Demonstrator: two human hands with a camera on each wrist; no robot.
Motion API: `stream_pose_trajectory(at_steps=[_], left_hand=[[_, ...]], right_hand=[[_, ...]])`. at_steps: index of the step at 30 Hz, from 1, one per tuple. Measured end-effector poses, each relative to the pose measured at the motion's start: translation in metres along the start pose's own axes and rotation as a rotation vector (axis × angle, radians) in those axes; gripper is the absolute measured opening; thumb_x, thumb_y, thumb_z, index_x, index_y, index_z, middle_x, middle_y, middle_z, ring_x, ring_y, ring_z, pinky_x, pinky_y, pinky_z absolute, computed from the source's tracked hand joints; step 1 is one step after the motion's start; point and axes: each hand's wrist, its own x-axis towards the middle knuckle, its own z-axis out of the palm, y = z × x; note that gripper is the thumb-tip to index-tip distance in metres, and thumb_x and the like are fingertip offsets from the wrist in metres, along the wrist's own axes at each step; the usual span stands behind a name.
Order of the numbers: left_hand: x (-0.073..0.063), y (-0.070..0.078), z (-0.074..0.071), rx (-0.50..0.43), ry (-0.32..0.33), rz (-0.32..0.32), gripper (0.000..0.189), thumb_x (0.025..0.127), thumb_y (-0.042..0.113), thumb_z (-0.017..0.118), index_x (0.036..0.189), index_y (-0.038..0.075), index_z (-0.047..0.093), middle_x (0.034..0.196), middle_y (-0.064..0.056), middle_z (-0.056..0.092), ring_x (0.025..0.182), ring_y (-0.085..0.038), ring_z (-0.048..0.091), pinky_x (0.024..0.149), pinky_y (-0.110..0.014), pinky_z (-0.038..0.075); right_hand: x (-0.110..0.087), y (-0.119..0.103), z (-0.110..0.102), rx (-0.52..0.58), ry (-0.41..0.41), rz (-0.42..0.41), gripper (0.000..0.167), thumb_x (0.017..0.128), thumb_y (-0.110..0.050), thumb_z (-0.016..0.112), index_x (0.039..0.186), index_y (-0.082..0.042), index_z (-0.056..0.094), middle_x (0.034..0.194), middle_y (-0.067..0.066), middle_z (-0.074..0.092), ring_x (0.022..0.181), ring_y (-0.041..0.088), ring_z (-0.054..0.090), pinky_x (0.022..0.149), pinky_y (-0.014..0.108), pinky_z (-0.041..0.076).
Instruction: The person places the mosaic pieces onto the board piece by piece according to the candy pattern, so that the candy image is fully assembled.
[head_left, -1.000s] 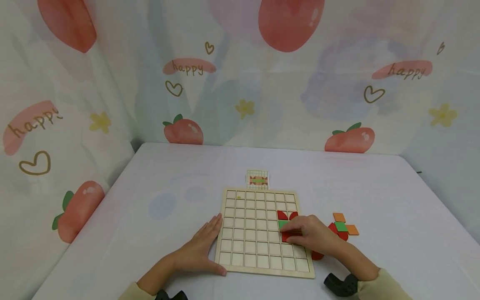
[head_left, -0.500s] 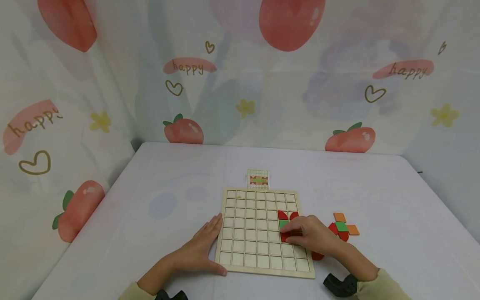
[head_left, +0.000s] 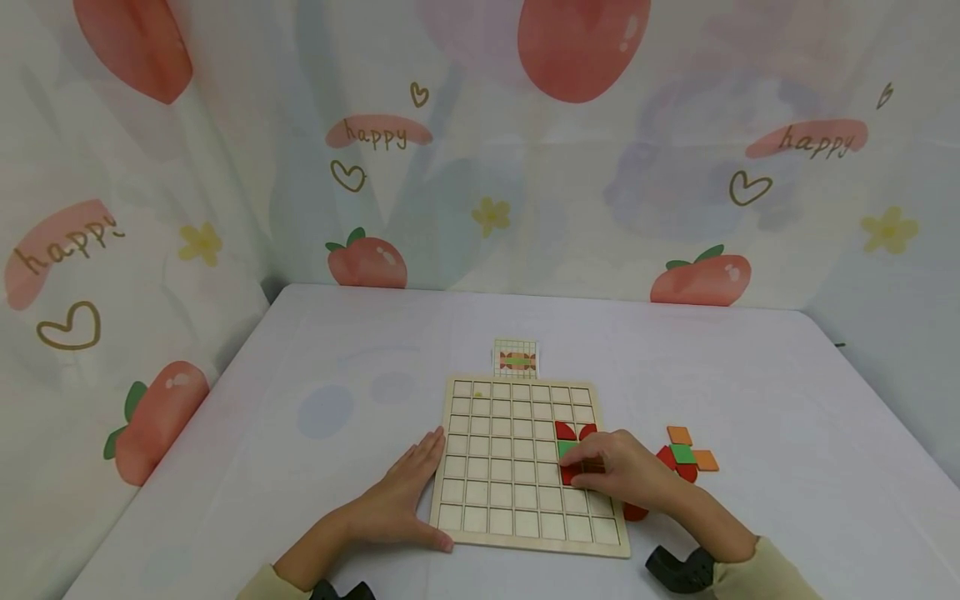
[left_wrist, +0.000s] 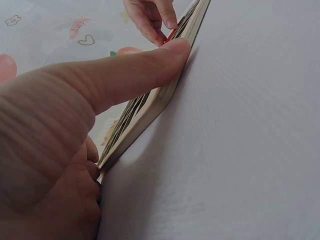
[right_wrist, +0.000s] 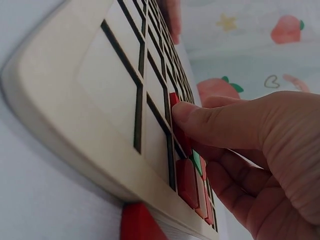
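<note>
A wooden grid board [head_left: 512,475] lies flat on the table. My left hand [head_left: 397,496] rests against its left side, fingers along the edge and thumb at the near left corner. With thumb and fingers my right hand [head_left: 630,468] pinches a red tile [right_wrist: 179,122] at a cell near the board's right side. Just beyond that tile sit a green tile [head_left: 566,449] and two red curved tiles, a left one [head_left: 564,431] and a right one [head_left: 588,430]. Another red tile [right_wrist: 187,182] fills a cell beside the right fingers, which hide part of this area.
A small pattern card [head_left: 516,360] lies behind the board. To the right is a loose group of tiles, with orange ones [head_left: 678,435], a green one [head_left: 682,453] and red ones [head_left: 686,472]. A further red piece [head_left: 634,512] lies beside the board under the right wrist.
The red tile under my right fingers has shifted very slightly left. Both hands otherwise stay where they were.
</note>
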Motion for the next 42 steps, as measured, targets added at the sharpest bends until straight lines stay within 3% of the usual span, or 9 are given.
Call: stream_pose_trajectory(at_steps=[10,17,26,31,37,42], left_hand=[[0.0,-0.001,0.001,-0.001,0.0,0.008,0.127,0.062,0.063,0.072,0.147,0.003,-0.001,0.153,-0.008,-0.004,0.138,-0.02,-0.005,0.11,-0.043,0.002],[0.0,0.0,0.0,-0.005,0.004,0.014,0.126,0.063,0.062,0.073,0.146,0.002,0.0,0.153,-0.009,-0.004,0.138,-0.021,-0.004,0.11,-0.043,0.002],[-0.001,0.0,0.001,-0.01,0.01,0.019,0.125,0.064,0.062,0.072,0.146,0.001,0.0,0.153,-0.01,-0.003,0.138,-0.021,-0.004,0.11,-0.044,0.002],[-0.001,0.001,0.001,-0.012,0.009,0.016,0.125,0.064,0.061,0.072,0.146,0.002,0.0,0.153,-0.009,-0.004,0.138,-0.02,-0.004,0.11,-0.044,0.002],[-0.001,0.001,0.001,-0.003,0.003,0.002,0.126,0.063,0.064,0.071,0.147,0.004,-0.001,0.153,-0.007,-0.005,0.138,-0.017,-0.005,0.11,-0.042,0.002],[-0.001,-0.001,0.001,-0.007,0.007,0.012,0.125,0.064,0.062,0.072,0.147,0.003,-0.001,0.153,-0.007,-0.005,0.138,-0.018,-0.004,0.11,-0.043,0.002]], right_hand=[[-0.002,-0.001,-0.001,-0.001,0.019,0.028,0.023,0.079,-0.017,0.073,0.102,-0.011,0.071,0.093,-0.008,0.065,0.086,0.008,0.059,0.074,0.027,0.051],[-0.01,0.002,-0.008,-0.034,0.073,0.127,0.023,0.079,-0.02,0.073,0.102,-0.018,0.071,0.097,-0.012,0.065,0.091,0.007,0.059,0.075,0.028,0.05],[-0.023,0.018,-0.018,-0.067,0.198,-0.02,0.023,0.078,-0.013,0.074,0.1,-0.009,0.07,0.094,-0.003,0.068,0.08,0.01,0.06,0.069,0.029,0.052],[-0.031,0.019,-0.025,-0.084,0.221,0.08,0.023,0.077,-0.015,0.074,0.1,-0.012,0.071,0.095,-0.006,0.068,0.088,0.011,0.061,0.073,0.033,0.052],[-0.04,0.021,-0.033,-0.103,0.28,0.154,0.024,0.076,-0.015,0.076,0.099,-0.011,0.071,0.092,-0.005,0.068,0.084,0.016,0.06,0.063,0.027,0.052],[-0.049,0.027,-0.042,-0.112,0.314,0.224,0.024,0.076,-0.016,0.076,0.098,-0.011,0.072,0.093,-0.003,0.068,0.086,0.014,0.06,0.069,0.03,0.053]])
